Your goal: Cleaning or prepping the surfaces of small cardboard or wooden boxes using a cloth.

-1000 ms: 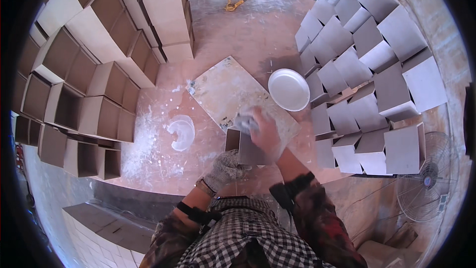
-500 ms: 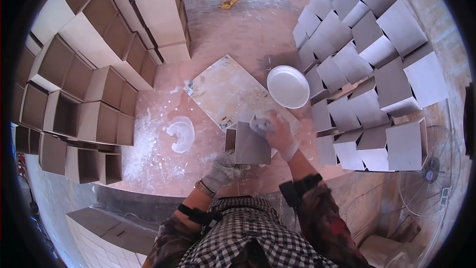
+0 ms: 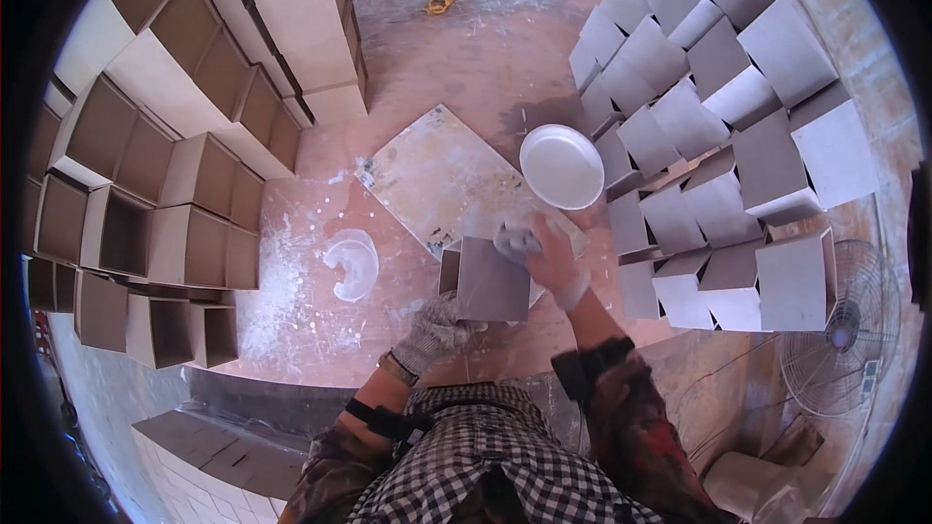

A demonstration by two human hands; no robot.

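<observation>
A small grey-brown open-ended box (image 3: 493, 281) stands tilted in front of me, its open end toward the left. Over its lower left edge closes my left hand (image 3: 434, 332), in a knitted grey work glove, gripping it. My right hand (image 3: 555, 260), with a pale covering near the wrist, is at the box's upper right edge. Its fingers hold a greyish-white wad (image 3: 515, 241), perhaps a rag or sponge, against or just above the box; contact is unclear. Beneath lies a stained board (image 3: 442, 170) set at an angle on the reddish table (image 3: 427, 68).
A white round basin (image 3: 562, 167) sits right of the board, a broken translucent ring (image 3: 350, 266) at left. Brown open boxes (image 3: 204, 243) stack up on the left; greyish boxes (image 3: 670, 141) pile on the right. Farther off lies a yellow tool (image 3: 447, 2). A fan (image 3: 843, 325) stands at right.
My right hand and the wad have shifted slightly to the right along the box's upper edge. The box and my left hand stay nearly in place; the whole view has moved a little.
</observation>
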